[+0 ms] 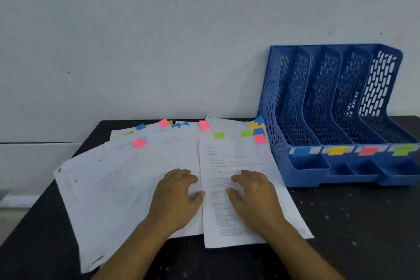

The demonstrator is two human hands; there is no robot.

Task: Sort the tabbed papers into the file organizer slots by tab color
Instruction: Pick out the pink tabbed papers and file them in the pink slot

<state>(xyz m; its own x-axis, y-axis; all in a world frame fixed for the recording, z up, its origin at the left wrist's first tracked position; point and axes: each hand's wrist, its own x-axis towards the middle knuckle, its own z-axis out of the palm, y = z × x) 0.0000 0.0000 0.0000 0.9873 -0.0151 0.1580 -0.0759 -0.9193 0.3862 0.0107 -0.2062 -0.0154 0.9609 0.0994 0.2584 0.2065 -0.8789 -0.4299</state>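
Observation:
Several white printed papers (127,179) lie fanned across the dark table, with pink, blue, green and yellow tabs along their far edges. My left hand (176,200) rests palm down on the middle sheets, fingers loosely bent. My right hand (254,198) rests the same way on the top right sheet (229,161), which carries a green tab (218,135). A blue mesh file organizer (295,166) stands at the right with several slots. Its front rail bears a blue label (299,152), a yellow label (337,150), a pink label (368,150) and a green label (403,150).
The dark speckled table (354,223) backs onto a pale wall. Its left edge runs diagonally, with floor beyond it. Small trays sit at the organizer's front base.

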